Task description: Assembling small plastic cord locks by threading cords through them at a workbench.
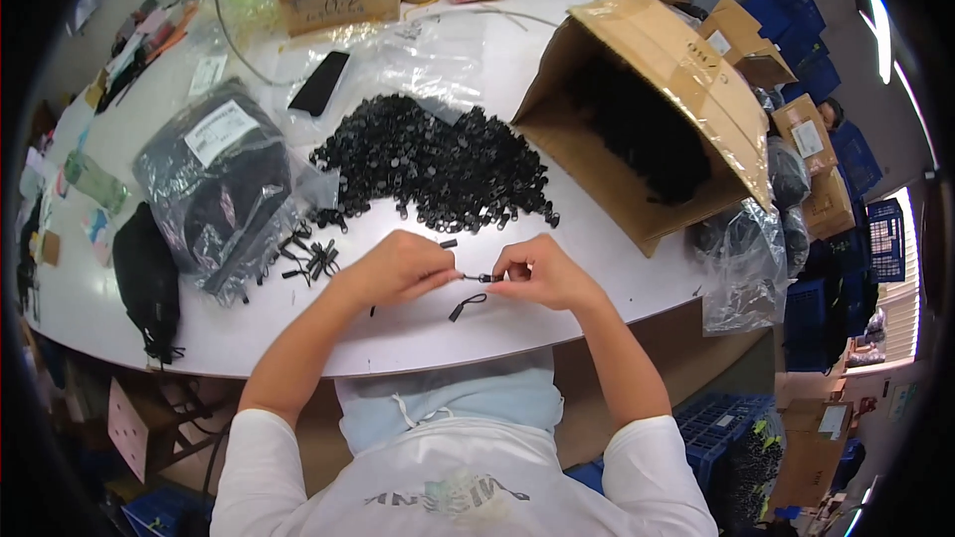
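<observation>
My left hand (410,268) and right hand (542,274) meet just above the table's near side, fingers pinched. Stretched between them is a small black cord pull (473,277), gripped at its left end by my left fingers. My right fingers hold a small black plastic piece (487,278) at the other end; whether the two are joined I cannot tell. Just below lies a looped black cord pull (466,307) with a thick tip. More cord pulls (316,259) are scattered left of my left hand. Beyond my hands spreads a heap of small black plastic pieces (438,159).
On the white table (269,338), a clear bag of black goods (221,179) and a black pouch (147,278) stand left. A large open carton (686,60) lies tipped at right, dark inside. Farther back are a black phone-like slab (319,84) and a small carton (340,4).
</observation>
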{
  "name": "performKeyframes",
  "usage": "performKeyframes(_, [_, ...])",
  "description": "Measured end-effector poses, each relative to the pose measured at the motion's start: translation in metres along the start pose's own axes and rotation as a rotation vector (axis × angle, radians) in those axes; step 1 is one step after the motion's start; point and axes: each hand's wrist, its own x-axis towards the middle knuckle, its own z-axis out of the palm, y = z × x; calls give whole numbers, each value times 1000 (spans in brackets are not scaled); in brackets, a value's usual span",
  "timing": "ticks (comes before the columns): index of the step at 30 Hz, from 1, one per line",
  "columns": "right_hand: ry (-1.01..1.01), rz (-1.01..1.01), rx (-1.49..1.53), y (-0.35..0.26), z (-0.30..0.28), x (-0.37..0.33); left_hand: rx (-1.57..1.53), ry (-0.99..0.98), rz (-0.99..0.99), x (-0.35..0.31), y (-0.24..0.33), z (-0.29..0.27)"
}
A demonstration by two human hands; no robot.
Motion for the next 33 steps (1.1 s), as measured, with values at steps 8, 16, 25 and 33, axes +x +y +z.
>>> performKeyframes(8, [572, 130, 149, 45, -92, -25, 482, 161, -272, 58, 18, -88])
performKeyframes(16, [880, 48, -587, 19, -49, -13, 656, 337, -1006, 31, -189, -228])
performKeyframes(25, [84, -3, -627, -12, 78, -75, 759, 125, -1401, 62, -218, -181])
performKeyframes(33, [-27, 64, -667, -15, 92, -58, 812, 106, -1379, 61, -244, -168])
